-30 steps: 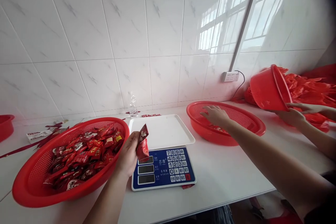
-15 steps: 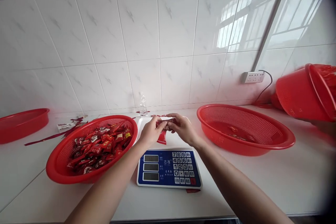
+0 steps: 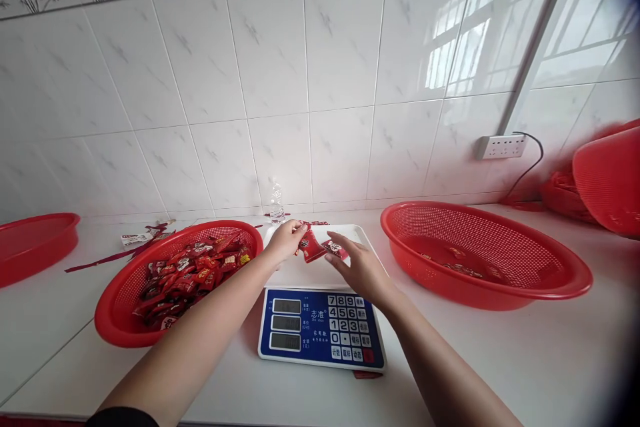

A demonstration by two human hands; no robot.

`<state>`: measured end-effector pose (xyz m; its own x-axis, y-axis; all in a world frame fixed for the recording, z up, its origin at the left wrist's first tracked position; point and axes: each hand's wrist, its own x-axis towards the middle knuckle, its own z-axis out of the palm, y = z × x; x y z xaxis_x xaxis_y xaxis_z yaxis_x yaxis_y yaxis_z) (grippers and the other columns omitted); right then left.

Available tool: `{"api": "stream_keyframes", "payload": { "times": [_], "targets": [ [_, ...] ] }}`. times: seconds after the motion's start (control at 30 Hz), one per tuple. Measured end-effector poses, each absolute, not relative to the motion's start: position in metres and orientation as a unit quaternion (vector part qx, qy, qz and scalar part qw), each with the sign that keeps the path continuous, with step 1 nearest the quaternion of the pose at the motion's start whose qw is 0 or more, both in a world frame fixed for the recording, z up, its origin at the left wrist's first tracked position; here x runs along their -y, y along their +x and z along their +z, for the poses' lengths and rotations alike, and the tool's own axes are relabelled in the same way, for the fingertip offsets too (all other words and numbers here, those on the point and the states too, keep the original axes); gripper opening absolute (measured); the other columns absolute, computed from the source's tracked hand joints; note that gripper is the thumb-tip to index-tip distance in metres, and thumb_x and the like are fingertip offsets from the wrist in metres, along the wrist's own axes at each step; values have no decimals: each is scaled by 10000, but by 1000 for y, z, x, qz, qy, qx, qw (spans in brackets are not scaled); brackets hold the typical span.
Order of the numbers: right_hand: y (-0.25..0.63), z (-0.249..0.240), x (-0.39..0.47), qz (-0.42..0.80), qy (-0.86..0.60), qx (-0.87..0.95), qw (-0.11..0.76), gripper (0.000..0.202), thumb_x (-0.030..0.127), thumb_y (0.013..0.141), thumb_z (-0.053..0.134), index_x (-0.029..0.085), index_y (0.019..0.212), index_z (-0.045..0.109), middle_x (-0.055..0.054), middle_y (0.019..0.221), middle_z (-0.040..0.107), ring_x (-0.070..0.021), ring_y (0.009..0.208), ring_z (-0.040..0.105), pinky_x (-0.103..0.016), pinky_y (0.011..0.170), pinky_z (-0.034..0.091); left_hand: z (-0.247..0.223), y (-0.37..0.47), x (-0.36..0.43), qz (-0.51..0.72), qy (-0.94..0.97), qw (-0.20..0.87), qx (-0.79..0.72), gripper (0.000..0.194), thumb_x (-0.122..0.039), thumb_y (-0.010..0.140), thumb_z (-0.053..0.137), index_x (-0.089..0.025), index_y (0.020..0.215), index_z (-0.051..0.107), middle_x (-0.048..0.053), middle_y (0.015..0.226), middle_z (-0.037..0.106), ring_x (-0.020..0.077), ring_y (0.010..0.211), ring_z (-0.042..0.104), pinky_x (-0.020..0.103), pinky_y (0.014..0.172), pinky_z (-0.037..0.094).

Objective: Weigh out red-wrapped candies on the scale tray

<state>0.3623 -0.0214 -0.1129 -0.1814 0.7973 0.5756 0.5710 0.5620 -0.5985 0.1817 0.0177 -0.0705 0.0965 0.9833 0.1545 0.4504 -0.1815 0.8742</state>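
Observation:
Over the white pan (image 3: pixel 300 275) of a digital scale, my left hand (image 3: pixel 289 240) pinches a small red printed packet (image 3: pixel 311 247). My right hand (image 3: pixel 356 265) is just to the right, thumb and fingers apart around the edge of a second red packet (image 3: pixel 336 248); whether it grips that packet is hard to tell. The scale's blue panel (image 3: pixel 320 327) with keys and three displays faces me. On the left, a red basket (image 3: pixel 113 307) holds a heap of similar packets (image 3: pixel 193 273). The red basket on the right (image 3: pixel 555 280) has a few packets at its bottom.
A clear plastic bottle (image 3: pixel 277 203) stands behind the scale by the tiled wall. Another red basket (image 3: pixel 37 247) is at the far left, with a dark red ribbon (image 3: pixel 107 259) nearby. At the far right are a tilted red basket (image 3: pixel 610 173) and a wall socket (image 3: pixel 503 146).
My hands have moved apart, and two packets now show between them. The scale's displays now show faint digits. The view has shifted slightly, and the tilted basket at the far right has moved.

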Motion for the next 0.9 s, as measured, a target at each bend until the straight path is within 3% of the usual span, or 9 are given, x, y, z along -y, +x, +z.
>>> {"api": "stream_keyframes", "payload": {
  "times": [0.1, 0.2, 0.37, 0.47, 0.57, 0.67, 0.73, 0.8, 0.9],
  "targets": [
    [358, -110, 29, 123, -419, 791, 428, 440, 314, 866, 520, 292, 1305, 493, -75, 1091, 664, -230, 906, 651, -407, 790, 527, -72, 192, -12, 390, 658, 399, -505, 227, -402, 897, 461, -188, 864, 531, -13, 663, 551, 89, 479, 462, 218, 475, 370],
    [361, -113, 28, 135, -399, 786, 452, 357, 237, 874, 466, 282, 1217, 556, -66, 1069, 647, -186, 825, 654, -354, 744, 536, -73, 194, -7, 373, 666, 436, -476, 302, -485, 865, 515, -184, 855, 546, 7, 686, 585, 97, 536, 515, 217, 513, 403],
    [373, -122, 22, 109, -440, 766, 455, 342, 247, 875, 469, 268, 1197, 583, -69, 1081, 667, -196, 822, 659, -353, 720, 542, -69, 180, -8, 369, 647, 439, -502, 330, -507, 835, 566, -182, 882, 530, 51, 848, 622, 114, 650, 580, 265, 631, 480],
    [377, -123, 23, 85, -472, 765, 430, 341, 265, 885, 466, 278, 1203, 589, -64, 1091, 688, -215, 852, 674, -364, 727, 549, -65, 171, -9, 360, 634, 447, -517, 284, -462, 858, 550, -184, 899, 505, 52, 872, 614, 116, 691, 607, 287, 698, 511],
    [377, -122, 25, 39, -479, 770, 421, 328, 287, 905, 433, 263, 1184, 604, -76, 1152, 672, -249, 981, 654, -387, 764, 550, -66, 165, -10, 329, 646, 446, -525, 192, -271, 831, 605, -182, 973, 511, 52, 903, 626, 128, 759, 641, 297, 751, 522],
    [375, -122, 27, -1, -467, 781, 416, 330, 267, 911, 419, 252, 1181, 609, -86, 1120, 688, -253, 996, 652, -393, 761, 554, -73, 163, -12, 289, 671, 410, -547, 299, -71, 755, 596, -173, 1027, 523, 55, 912, 637, 154, 754, 661, 320, 747, 527],
    [374, -123, 27, -24, -454, 794, 403, 335, 227, 902, 430, 260, 1184, 608, -80, 1099, 699, -248, 971, 663, -394, 764, 555, -80, 164, -14, 271, 691, 357, -567, 290, -42, 754, 553, -171, 1013, 538, 77, 955, 636, 188, 798, 658, 357, 763, 522],
    [372, -126, 28, -42, -441, 810, 385, 330, 205, 894, 448, 259, 1175, 611, -72, 1078, 709, -251, 945, 676, -408, 766, 559, -85, 165, -15, 263, 716, 284, -581, 269, -54, 757, 554, -185, 992, 560, 104, 1079, 613, 246, 974, 613, 408, 857, 480],
    [370, -129, 28, -57, -423, 825, 370, 300, 209, 887, 478, 244, 1143, 630, -70, 1049, 721, -268, 969, 675, -438, 795, 563, -85, 161, -15, 247, 751, 186, -584, 221, -71, 749, 578, -206, 923, 600, 104, 1224, 555, 307, 1235, 422, 440, 1007, 349]
  ]
}}
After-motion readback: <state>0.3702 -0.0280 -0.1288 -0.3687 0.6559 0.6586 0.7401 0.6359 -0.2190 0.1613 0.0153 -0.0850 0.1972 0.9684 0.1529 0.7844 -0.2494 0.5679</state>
